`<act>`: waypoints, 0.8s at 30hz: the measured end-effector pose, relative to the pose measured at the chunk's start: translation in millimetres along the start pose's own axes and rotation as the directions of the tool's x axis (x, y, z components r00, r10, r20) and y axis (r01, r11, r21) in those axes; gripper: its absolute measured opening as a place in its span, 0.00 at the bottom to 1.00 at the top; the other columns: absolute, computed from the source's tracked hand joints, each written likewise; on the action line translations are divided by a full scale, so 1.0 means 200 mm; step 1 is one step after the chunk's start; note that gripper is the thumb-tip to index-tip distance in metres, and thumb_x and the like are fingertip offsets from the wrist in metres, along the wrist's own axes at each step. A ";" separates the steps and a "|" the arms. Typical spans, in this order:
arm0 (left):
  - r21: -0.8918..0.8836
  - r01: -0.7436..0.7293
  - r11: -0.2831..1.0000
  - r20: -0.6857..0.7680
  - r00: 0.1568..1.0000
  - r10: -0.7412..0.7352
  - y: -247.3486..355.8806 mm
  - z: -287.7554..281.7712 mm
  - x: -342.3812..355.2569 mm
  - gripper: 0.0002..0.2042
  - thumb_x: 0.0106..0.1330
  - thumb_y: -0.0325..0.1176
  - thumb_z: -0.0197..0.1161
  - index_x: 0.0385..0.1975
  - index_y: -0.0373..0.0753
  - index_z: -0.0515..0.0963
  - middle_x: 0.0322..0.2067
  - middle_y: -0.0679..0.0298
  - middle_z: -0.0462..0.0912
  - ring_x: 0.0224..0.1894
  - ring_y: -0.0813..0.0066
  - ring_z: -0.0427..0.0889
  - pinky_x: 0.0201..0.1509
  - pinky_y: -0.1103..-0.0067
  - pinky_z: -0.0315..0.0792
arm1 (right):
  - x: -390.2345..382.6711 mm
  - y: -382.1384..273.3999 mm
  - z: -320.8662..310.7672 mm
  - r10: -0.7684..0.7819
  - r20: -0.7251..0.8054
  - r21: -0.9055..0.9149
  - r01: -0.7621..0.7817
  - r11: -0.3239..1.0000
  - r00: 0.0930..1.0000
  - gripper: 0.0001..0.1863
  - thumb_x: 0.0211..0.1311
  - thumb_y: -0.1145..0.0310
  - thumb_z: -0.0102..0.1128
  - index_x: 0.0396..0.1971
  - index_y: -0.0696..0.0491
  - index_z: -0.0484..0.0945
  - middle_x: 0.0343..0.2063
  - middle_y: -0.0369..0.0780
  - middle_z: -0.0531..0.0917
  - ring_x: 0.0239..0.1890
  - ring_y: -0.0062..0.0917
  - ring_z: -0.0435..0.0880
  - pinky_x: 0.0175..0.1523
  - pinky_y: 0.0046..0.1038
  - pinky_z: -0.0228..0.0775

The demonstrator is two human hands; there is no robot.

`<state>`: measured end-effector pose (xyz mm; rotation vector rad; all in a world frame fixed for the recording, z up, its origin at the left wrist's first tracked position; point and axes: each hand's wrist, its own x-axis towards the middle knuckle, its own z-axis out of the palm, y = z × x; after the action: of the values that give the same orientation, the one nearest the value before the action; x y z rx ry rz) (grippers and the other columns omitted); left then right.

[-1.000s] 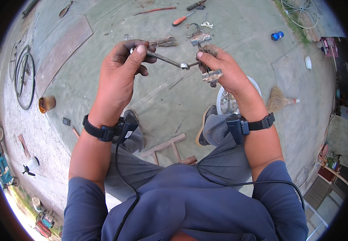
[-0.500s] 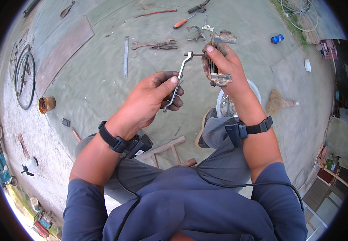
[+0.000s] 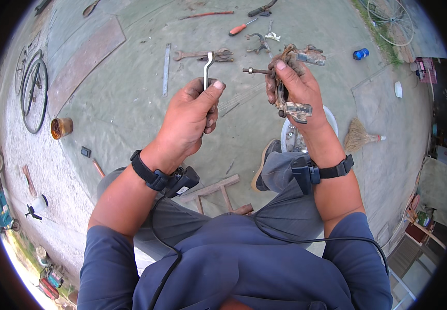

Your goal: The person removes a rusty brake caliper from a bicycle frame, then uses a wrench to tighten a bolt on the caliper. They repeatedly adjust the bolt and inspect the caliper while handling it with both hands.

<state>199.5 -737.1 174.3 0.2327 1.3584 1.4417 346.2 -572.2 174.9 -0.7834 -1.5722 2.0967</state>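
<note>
My left hand (image 3: 190, 111) is closed around a silver offset ring wrench (image 3: 207, 70), whose bent end points up and away from me. My right hand (image 3: 303, 85) grips a dirty, rusty bicycle brake caliper (image 3: 297, 110) with its two brake pads spread up and down. A threaded bolt (image 3: 259, 71) sticks out of the caliper to the left, with a nut partway along it. The wrench and the bolt are apart, with a gap between my hands. My fingers hide the caliper's middle and the wrench's lower part.
On the green ground sheet lie a steel ruler (image 3: 166, 72), a rusty open-end wrench (image 3: 190, 54), an orange-handled screwdriver (image 3: 238, 30) and loose brake arms (image 3: 257, 43). Under my right forearm sits a white basin (image 3: 284, 138) of small parts. A hand broom (image 3: 358, 135) and rusty can (image 3: 61, 128) lie farther out.
The wrench has come off the bolt, and my left hand has moved left with it, turning it more upright. My right hand has shifted slightly right with the caliper, which is tilted differently.
</note>
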 end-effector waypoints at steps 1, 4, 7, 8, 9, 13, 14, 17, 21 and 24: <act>0.039 -0.023 0.999 0.003 1.000 0.023 0.00 0.01 0.00 0.15 0.73 0.43 0.59 0.42 0.36 0.74 0.20 0.73 0.66 0.18 0.86 0.61 0.19 0.84 0.56 | 0.00 0.00 0.01 0.004 0.011 -0.005 -0.004 1.000 1.000 0.15 0.72 0.56 0.55 0.41 0.55 0.73 0.25 0.36 0.77 0.24 0.19 0.75 0.28 0.21 0.67; 0.069 -0.106 0.992 0.029 0.994 0.105 0.02 0.02 -0.01 0.16 0.72 0.44 0.60 0.43 0.35 0.76 0.17 0.74 0.64 0.17 0.86 0.60 0.19 0.84 0.56 | -0.01 0.00 0.01 0.021 0.054 -0.027 -0.019 0.999 0.998 0.15 0.72 0.56 0.55 0.40 0.55 0.73 0.26 0.36 0.77 0.25 0.19 0.75 0.28 0.21 0.67; 0.095 -0.076 0.993 0.053 0.996 0.071 0.04 0.02 -0.01 0.18 0.73 0.46 0.59 0.43 0.33 0.77 0.17 0.74 0.64 0.17 0.87 0.61 0.19 0.84 0.55 | -0.03 0.01 0.02 0.008 0.083 -0.041 -0.005 0.999 0.997 0.13 0.72 0.58 0.55 0.38 0.53 0.74 0.25 0.34 0.77 0.24 0.15 0.74 0.27 0.19 0.65; 0.074 -0.038 0.996 0.060 0.998 0.034 0.04 0.02 -0.01 0.19 0.72 0.47 0.59 0.42 0.32 0.77 0.16 0.74 0.64 0.16 0.87 0.61 0.19 0.84 0.55 | -0.03 0.02 0.03 -0.002 0.090 -0.044 0.006 0.999 0.996 0.12 0.72 0.59 0.55 0.36 0.53 0.75 0.24 0.33 0.77 0.24 0.13 0.73 0.26 0.18 0.64; 0.051 -0.016 0.999 0.074 0.997 0.012 0.04 0.02 -0.01 0.20 0.72 0.47 0.60 0.41 0.32 0.78 0.16 0.74 0.64 0.16 0.86 0.61 0.18 0.83 0.55 | -0.03 0.02 0.03 -0.017 0.097 -0.048 0.022 0.999 0.995 0.11 0.72 0.60 0.55 0.37 0.53 0.75 0.25 0.32 0.77 0.24 0.13 0.73 0.27 0.19 0.64; 0.030 0.046 0.998 0.112 0.992 -0.050 0.04 0.02 0.00 0.21 0.72 0.48 0.60 0.39 0.30 0.78 0.14 0.74 0.63 0.15 0.86 0.61 0.17 0.83 0.54 | -0.03 0.07 0.04 -0.145 0.146 -0.101 0.161 0.982 0.979 0.10 0.71 0.64 0.57 0.41 0.56 0.74 0.26 0.32 0.77 0.27 0.15 0.74 0.30 0.20 0.66; 0.025 0.053 0.998 0.113 0.992 -0.056 0.04 0.02 0.00 0.21 0.72 0.48 0.60 0.39 0.30 0.78 0.14 0.74 0.63 0.15 0.86 0.61 0.17 0.83 0.54 | -0.03 0.08 0.04 -0.191 0.166 -0.122 0.213 0.970 0.967 0.10 0.71 0.65 0.57 0.42 0.56 0.74 0.27 0.32 0.78 0.28 0.15 0.74 0.32 0.21 0.67; 0.011 0.079 0.997 0.116 0.990 -0.080 0.03 0.01 0.01 0.19 0.72 0.46 0.60 0.39 0.31 0.78 0.15 0.74 0.64 0.15 0.86 0.61 0.16 0.83 0.54 | -0.03 0.10 0.04 -0.197 0.179 -0.151 0.225 0.963 0.964 0.14 0.69 0.64 0.60 0.47 0.56 0.72 0.31 0.35 0.78 0.29 0.16 0.77 0.31 0.20 0.68; -0.020 0.099 0.995 0.119 0.988 -0.096 0.03 0.01 0.01 0.15 0.70 0.41 0.63 0.40 0.32 0.77 0.16 0.74 0.66 0.15 0.86 0.62 0.16 0.83 0.54 | -0.03 0.09 0.02 -0.199 0.211 -0.277 0.253 0.927 0.957 0.15 0.69 0.65 0.60 0.47 0.57 0.72 0.32 0.34 0.78 0.30 0.16 0.76 0.32 0.20 0.68; -0.006 0.046 0.999 0.122 0.992 -0.045 0.02 0.01 0.01 0.13 0.68 0.37 0.65 0.42 0.33 0.77 0.18 0.74 0.68 0.16 0.87 0.62 0.17 0.83 0.53 | -0.04 0.09 0.02 -0.180 0.203 -0.307 0.238 0.921 0.962 0.15 0.69 0.65 0.60 0.48 0.58 0.72 0.32 0.34 0.78 0.30 0.16 0.76 0.32 0.21 0.68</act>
<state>197.6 -732.6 177.4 0.2781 1.2511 1.3733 350.3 -585.2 160.3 -0.5163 -2.0384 1.8106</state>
